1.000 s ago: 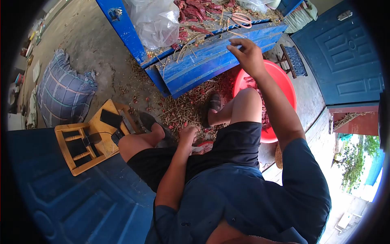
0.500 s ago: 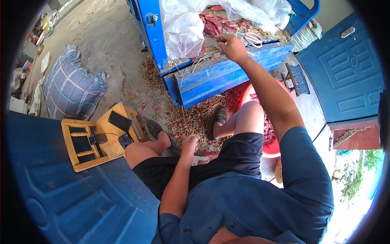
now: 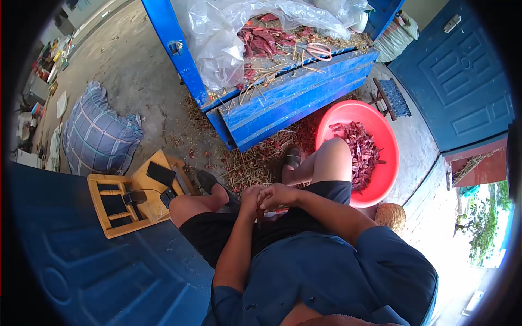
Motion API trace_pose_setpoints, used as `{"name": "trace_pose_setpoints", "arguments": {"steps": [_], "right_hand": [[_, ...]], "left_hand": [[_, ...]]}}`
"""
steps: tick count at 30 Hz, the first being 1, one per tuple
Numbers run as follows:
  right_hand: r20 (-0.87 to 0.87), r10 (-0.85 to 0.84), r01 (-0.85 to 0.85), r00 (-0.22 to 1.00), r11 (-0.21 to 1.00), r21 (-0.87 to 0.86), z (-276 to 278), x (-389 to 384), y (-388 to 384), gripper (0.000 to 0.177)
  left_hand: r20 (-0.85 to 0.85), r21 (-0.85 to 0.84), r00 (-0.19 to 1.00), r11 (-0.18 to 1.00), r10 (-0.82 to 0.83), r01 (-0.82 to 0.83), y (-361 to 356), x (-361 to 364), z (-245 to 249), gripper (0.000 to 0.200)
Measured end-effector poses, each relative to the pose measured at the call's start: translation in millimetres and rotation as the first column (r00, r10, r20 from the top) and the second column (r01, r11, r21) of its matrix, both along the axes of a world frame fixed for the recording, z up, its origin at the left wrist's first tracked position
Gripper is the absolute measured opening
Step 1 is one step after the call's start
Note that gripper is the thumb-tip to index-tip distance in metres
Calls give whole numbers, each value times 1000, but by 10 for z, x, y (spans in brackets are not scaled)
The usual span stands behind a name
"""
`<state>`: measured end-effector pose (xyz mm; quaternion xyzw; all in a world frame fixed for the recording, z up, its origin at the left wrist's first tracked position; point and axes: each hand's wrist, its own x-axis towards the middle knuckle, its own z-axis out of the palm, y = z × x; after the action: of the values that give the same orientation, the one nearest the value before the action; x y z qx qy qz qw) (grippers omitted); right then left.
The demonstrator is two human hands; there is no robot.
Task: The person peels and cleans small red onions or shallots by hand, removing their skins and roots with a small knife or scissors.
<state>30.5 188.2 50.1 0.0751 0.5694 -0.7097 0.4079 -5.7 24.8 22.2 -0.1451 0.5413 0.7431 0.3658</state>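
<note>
Touching left hand (image 3: pixel 249 200), right hand (image 3: pixel 277 196) back from red peppers (image 3: pixel 263 41)

At twelve o'clock, the boxy metal truck bed (image 3: pixel 304 98) is bright blue, with crinkled plastic film (image 3: pixel 217 60) in translucent milky white. At three o'clock, the round plastic basin (image 3: pixel 385 179) is pinkish red and its shrivelled dried pods (image 3: pixel 360 157) dark crimson, while toward ten o'clock the plump cloth sack (image 3: pixel 100 133) wears pale crossing stripes on grey-blue.
</note>
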Motion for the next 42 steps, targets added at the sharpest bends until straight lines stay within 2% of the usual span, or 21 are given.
{"name": "trace_pose_setpoints", "arguments": {"steps": [2,3,4,5,6,7,9,10,12,14,17,19,22,24,27,28,30,31,33,39,42], "right_hand": [[-155,-54,61,986,997,38,-111,7,-116,18],[-162,-53,60,985,997,38,-135,2,-170,18],[-422,-66,114,904,989,91,-165,11,-225,17],[-651,-54,179,757,976,127,-198,11,-255,16],[-659,18,210,752,941,265,-92,5,-272,16],[-659,21,205,752,943,264,-104,1,-298,16],[-834,108,495,541,761,419,-152,14,-387,20],[-835,103,495,540,764,414,-210,11,-425,20],[-775,90,552,625,651,521,-297,18,-489,23],[-746,60,560,664,621,548,-335,53,-530,22],[-684,-8,564,729,573,594,-411,41,-469,21],[-652,-58,566,756,556,608,-577,36,-422,21],[-565,-161,537,809,593,600,-616,28,-340,23],[-326,-351,471,878,756,454,-570,5,-282,26],[-291,-369,447,883,848,283,-518,-26,-214,28],[-290,-365,444,885,850,285,-495,-44,-175,28],[36,-405,396,914,906,150,-487,-70,-117,27],[38,-403,393,915,907,151,-505,-73,-126,27],[-101,-375,388,921,874,292,-524,-65,-160,25],[-203,-460,502,864,820,276,-610,-118,-187,21],[-115,-441,455,890,855,250,-674,-169,-145,21]], "left_hand": [[-73,-42,997,999,27,-30,-108,-35,-325,13],[-137,-76,989,994,63,-74,-135,-69,-346,13],[-144,-86,985,991,92,-105,-153,-82,-375,14],[-145,-85,985,990,95,-109,-169,-92,-410,14],[-55,-50,988,988,145,-147,-180,-109,-429,14],[37,-21,981,982,189,-189,-187,-108,-449,15],[74,-49,980,983,183,-180,-183,-48,-450,16],[113,-74,979,984,172,-164,-188,-28,-417,17],[101,-79,981,984,168,-161,-222,7,-505,17],[86,-77,983,985,160,-153,-239,10,-597,18],[130,-81,980,987,152,-142,-154,12,-387,17],[195,-56,981,998,7,4,-136,21,-307,16],[219,-69,975,997,35,-20,-101,55,-435,16],[202,-65,979,998,21,-8,-91,83,-473,15],[180,-27,983,1000,20,-15,-164,67,-426,14],[177,10,984,999,31,-33,-182,63,-412,13],[173,-14,984,999,46,-44,-180,66,-345,11],[166,-38,985,998,56,-50,-167,65,-308,10],[160,-46,986,998,45,-39,-147,92,-320,9],[181,-44,983,999,33,-25,-86,10,-222,7],[215,-32,976,999,40,-35,-78,3,-248,7]]}}
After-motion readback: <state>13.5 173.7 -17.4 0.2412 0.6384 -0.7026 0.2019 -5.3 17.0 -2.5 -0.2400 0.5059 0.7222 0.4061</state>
